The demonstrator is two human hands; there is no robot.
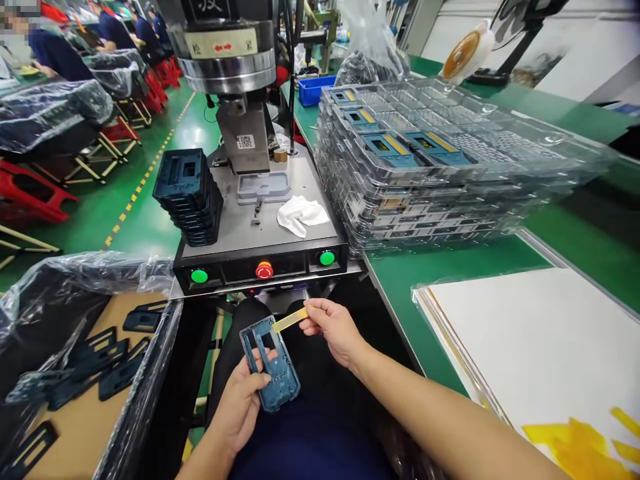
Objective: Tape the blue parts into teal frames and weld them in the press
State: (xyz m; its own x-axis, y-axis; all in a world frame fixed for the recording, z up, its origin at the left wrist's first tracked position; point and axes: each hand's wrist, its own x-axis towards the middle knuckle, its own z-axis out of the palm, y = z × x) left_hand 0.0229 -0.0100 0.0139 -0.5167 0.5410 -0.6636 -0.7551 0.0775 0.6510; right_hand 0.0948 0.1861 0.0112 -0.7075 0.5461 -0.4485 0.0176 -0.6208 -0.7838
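My left hand point(239, 400) grips a blue plastic frame part point(273, 363) over my lap, thumb across its lower edge. My right hand point(333, 330) pinches a thin yellow strip point(291, 321) whose free end lies against the frame's top right corner. Both hands sit just below the front of a press machine point(260, 263) with two green buttons and a red one. A stack of dark blue frames point(190, 193) stands on the machine's left side, and a grey fixture point(263, 187) lies under the press head.
A white cloth point(301, 215) lies on the machine plate. Stacked clear trays point(430, 167) holding blue parts fill the green bench at right. White sheets point(540, 347) with yellow strips lie near right. A plastic-lined box point(75, 353) of dark parts stands at left. Other workers sit far left.
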